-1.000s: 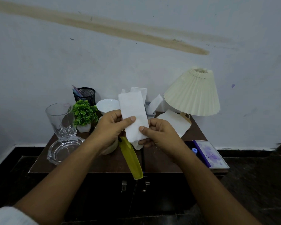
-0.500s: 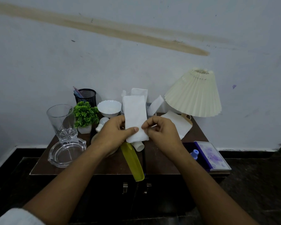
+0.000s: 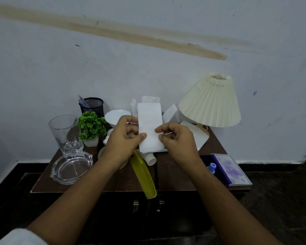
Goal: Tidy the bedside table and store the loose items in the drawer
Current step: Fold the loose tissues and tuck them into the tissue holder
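- Folded white tissue (image 3: 149, 124): held upright above bedside table (image 3: 168, 175), left of lamp (image 3: 210, 101)
- Left hand (image 3: 124, 138): thumb and fingers pinch tissue's left edge
- Right hand (image 3: 177, 140): fingers curled, pinching tissue's right edge
- Yellow comb (image 3: 144, 175): on table, lower left of lamp, overhanging front edge

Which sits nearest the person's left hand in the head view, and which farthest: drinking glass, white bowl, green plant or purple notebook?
From the left hand, which holds the folded tissue:
1. white bowl, just behind it.
2. green plant, to its left.
3. drinking glass, farther left.
4. purple notebook, at the table's right edge.
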`<action>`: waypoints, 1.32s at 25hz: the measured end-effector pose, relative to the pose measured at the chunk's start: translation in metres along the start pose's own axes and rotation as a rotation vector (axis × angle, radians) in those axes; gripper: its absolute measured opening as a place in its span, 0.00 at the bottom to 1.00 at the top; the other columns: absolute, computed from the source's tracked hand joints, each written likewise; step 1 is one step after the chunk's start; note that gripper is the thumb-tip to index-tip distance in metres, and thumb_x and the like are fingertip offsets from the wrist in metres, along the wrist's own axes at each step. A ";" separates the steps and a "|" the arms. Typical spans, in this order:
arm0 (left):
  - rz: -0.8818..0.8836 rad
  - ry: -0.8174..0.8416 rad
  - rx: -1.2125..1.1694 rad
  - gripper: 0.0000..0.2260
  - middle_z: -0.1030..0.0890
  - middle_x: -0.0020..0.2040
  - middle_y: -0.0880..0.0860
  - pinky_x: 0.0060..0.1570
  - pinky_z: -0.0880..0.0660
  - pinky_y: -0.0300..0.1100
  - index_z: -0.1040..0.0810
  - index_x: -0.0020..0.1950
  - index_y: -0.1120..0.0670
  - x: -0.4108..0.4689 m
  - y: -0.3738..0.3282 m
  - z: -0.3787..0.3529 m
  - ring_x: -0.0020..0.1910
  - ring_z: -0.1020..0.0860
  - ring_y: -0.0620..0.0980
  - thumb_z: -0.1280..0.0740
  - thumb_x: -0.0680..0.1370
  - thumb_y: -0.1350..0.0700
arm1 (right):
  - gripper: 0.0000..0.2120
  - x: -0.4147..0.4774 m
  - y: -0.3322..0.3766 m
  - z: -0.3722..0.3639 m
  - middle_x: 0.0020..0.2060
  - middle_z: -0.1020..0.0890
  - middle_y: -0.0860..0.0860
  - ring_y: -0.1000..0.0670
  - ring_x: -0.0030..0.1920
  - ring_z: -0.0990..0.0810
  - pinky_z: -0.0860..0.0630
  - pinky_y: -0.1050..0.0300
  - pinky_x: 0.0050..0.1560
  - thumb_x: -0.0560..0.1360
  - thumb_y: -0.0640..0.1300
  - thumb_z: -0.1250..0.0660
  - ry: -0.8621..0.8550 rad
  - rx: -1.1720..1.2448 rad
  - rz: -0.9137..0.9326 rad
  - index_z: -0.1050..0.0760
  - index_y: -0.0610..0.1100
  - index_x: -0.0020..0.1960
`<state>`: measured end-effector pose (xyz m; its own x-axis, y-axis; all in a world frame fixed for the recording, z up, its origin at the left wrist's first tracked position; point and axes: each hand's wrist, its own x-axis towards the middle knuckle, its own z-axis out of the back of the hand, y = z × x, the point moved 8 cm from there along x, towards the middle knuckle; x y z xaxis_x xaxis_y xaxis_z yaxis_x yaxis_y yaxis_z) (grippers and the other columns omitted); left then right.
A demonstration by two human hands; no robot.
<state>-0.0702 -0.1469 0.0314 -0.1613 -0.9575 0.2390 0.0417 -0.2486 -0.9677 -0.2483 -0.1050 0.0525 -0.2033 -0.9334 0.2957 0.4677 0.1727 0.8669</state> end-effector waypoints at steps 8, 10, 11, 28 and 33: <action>-0.113 -0.014 0.247 0.13 0.15 0.53 0.50 0.54 0.18 0.52 0.16 0.59 0.50 0.007 -0.013 0.000 0.51 0.17 0.48 0.32 0.79 0.63 | 0.17 0.009 0.020 -0.002 0.60 0.17 0.52 0.54 0.55 0.20 0.23 0.58 0.58 0.78 0.39 0.33 0.022 -0.341 0.194 0.20 0.45 0.65; -0.099 0.009 0.391 0.15 0.17 0.55 0.49 0.53 0.21 0.45 0.19 0.65 0.48 0.018 -0.021 -0.004 0.49 0.19 0.45 0.33 0.80 0.60 | 0.19 0.020 0.024 -0.002 0.64 0.19 0.51 0.52 0.59 0.21 0.24 0.55 0.62 0.78 0.38 0.34 0.036 -0.378 0.220 0.23 0.44 0.68; -0.095 0.024 0.465 0.16 0.19 0.56 0.48 0.51 0.24 0.42 0.21 0.68 0.48 0.025 -0.027 -0.006 0.47 0.21 0.45 0.34 0.81 0.59 | 0.20 0.025 0.027 -0.004 0.66 0.21 0.50 0.51 0.62 0.21 0.25 0.54 0.64 0.78 0.37 0.35 0.050 -0.403 0.239 0.24 0.43 0.70; 0.085 0.269 0.463 0.27 0.44 0.81 0.45 0.49 0.18 0.53 0.41 0.81 0.52 0.063 0.003 -0.033 0.43 0.18 0.50 0.38 0.83 0.62 | 0.22 0.060 -0.010 -0.035 0.73 0.31 0.46 0.41 0.64 0.24 0.24 0.40 0.60 0.76 0.36 0.37 0.286 -0.650 0.236 0.31 0.40 0.70; 0.119 0.303 0.502 0.21 0.21 0.55 0.59 0.49 0.18 0.59 0.34 0.76 0.56 0.058 0.003 -0.034 0.44 0.17 0.55 0.38 0.83 0.61 | 0.21 0.064 -0.014 -0.035 0.68 0.28 0.46 0.41 0.61 0.23 0.23 0.41 0.59 0.76 0.37 0.38 0.280 -0.669 0.215 0.30 0.40 0.69</action>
<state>-0.1127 -0.1979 0.0398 -0.3981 -0.9169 0.0266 0.5253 -0.2516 -0.8128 -0.2376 -0.1780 0.0450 0.1354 -0.9612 0.2404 0.9127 0.2154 0.3472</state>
